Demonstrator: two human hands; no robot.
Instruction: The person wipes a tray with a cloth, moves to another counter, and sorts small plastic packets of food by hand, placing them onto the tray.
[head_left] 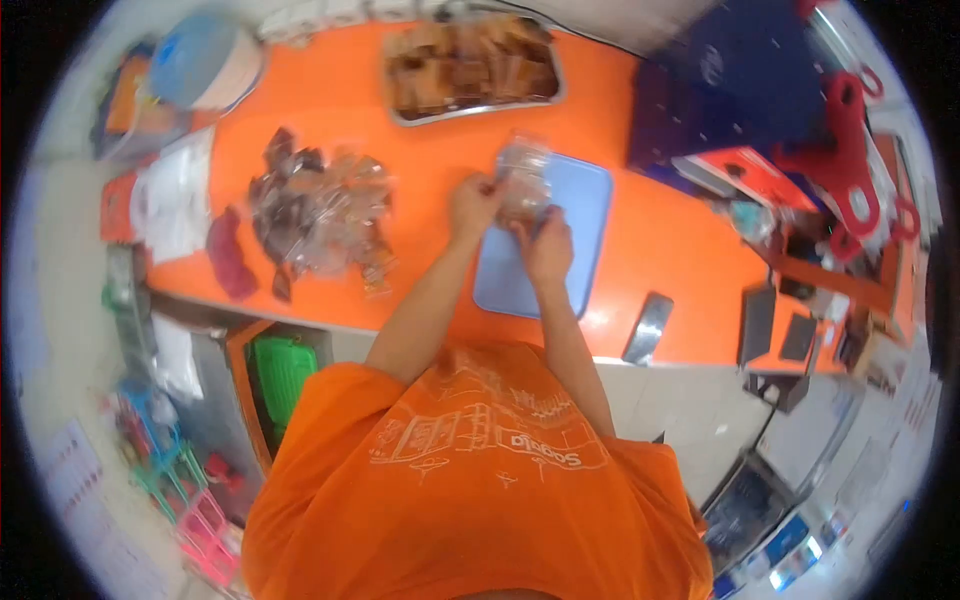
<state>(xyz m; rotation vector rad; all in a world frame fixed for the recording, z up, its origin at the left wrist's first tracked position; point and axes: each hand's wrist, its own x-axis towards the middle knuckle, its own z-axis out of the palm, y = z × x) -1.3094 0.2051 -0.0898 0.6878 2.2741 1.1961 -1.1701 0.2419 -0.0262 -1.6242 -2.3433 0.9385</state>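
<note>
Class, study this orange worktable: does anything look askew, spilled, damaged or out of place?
A flat grey slab, perhaps a phone, lies tilted at the near edge of the orange table, right of the blue tray. The filled packets sit in a loose heap. Nothing looks spilled or broken.

Orange T-shirt (470, 510), white line print

shirt (480, 500): white print showing on the orange cloth, a line drawing with one word (545, 457) under it | word appearing upside down, its letters blurring, not reading surely | blue box (730, 80) at the table's right edge: marks blurring, nothing reading
</note>
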